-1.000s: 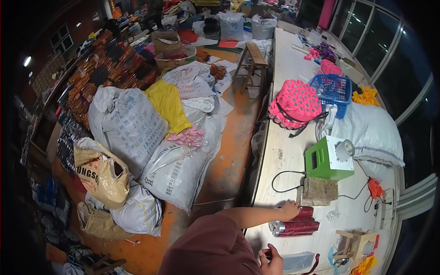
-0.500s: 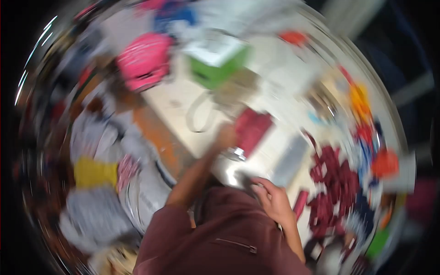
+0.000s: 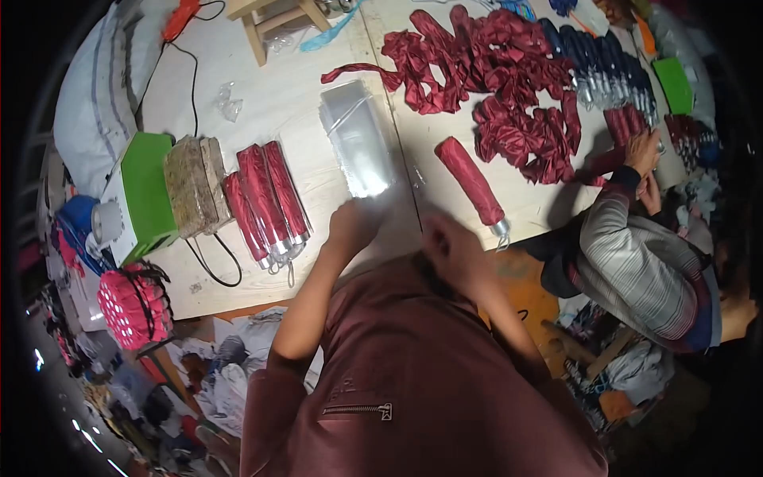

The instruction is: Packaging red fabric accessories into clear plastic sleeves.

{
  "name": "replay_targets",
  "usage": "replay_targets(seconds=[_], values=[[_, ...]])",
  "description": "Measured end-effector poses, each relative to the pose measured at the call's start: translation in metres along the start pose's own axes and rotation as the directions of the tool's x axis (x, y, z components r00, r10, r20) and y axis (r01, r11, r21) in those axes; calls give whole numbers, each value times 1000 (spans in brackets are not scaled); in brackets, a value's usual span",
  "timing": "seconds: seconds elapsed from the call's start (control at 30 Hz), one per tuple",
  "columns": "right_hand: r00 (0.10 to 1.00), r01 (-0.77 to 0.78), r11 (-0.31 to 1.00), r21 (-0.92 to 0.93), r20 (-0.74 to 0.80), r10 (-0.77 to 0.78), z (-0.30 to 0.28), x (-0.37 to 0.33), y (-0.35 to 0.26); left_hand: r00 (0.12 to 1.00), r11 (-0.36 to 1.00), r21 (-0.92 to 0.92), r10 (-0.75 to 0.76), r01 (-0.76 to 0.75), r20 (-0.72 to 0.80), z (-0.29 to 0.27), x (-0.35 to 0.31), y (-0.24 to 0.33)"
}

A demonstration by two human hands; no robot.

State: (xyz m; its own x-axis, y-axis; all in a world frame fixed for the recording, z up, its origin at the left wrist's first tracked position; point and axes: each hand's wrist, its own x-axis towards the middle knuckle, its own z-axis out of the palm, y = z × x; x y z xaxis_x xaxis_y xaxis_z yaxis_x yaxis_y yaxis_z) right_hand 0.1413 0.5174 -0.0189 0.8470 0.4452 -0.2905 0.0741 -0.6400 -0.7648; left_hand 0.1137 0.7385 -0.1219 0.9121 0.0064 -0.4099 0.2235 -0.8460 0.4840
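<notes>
My left hand [image 3: 354,226] is at the near end of a stack of clear plastic sleeves [image 3: 358,147]. Its fingertips are blurred, so whether they grip a sleeve is unclear. To its right, my right hand [image 3: 451,245] hovers by the table's near edge with curled fingers and nothing visible in them; it is also blurred. A folded dark red umbrella [image 3: 473,183] lies beyond and right of that hand, its silver handle end towards me. Left of my left hand lie three dark red umbrellas [image 3: 262,199] in clear sleeves, side by side with wrist loops towards me.
A brown block-like bundle [image 3: 195,187] and green-and-white box [image 3: 143,199] stand left. A heap of dark red fabric covers [image 3: 509,79] lies far right, near navy umbrellas [image 3: 608,71]. At the right a co-worker [image 3: 644,254] handles dark red umbrellas. A small wooden stand [image 3: 274,24] is at the back.
My view has swung right and sharpened. My left hand, earlier by a dark red umbrella, is now at the plastic sleeves. My right hand no longer has the dark object beside its fingers.
</notes>
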Motion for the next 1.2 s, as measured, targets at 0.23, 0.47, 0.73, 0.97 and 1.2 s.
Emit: replay_targets(seconds=[0.23, 0.47, 0.73, 0.97, 1.2], values=[[900, -70, 966, -250, -434, -47, -27, 28, 78, 972, 975, 54, -210, 216, -109, 18, 23, -19], [958, -195, 880, -432, -274, 78, -10, 34, 137, 966, 975, -102, -210, 196, -149, 21, 20, -31], [846, -531, 788, 310, 140, 515, -23, 40, 82, 903, 893, -304, -394, 332, -170, -15, 2, -16], [871, -457, 629, 628, 174, 459, -22, 35, 45, 884, 908, -206, -408, 365, -229, -11, 40, -33], [922, -364, 508, 781, 222, 319, -16, 23, 13, 917, 930, -213, -342, 300, -206, -11, 44, -50]])
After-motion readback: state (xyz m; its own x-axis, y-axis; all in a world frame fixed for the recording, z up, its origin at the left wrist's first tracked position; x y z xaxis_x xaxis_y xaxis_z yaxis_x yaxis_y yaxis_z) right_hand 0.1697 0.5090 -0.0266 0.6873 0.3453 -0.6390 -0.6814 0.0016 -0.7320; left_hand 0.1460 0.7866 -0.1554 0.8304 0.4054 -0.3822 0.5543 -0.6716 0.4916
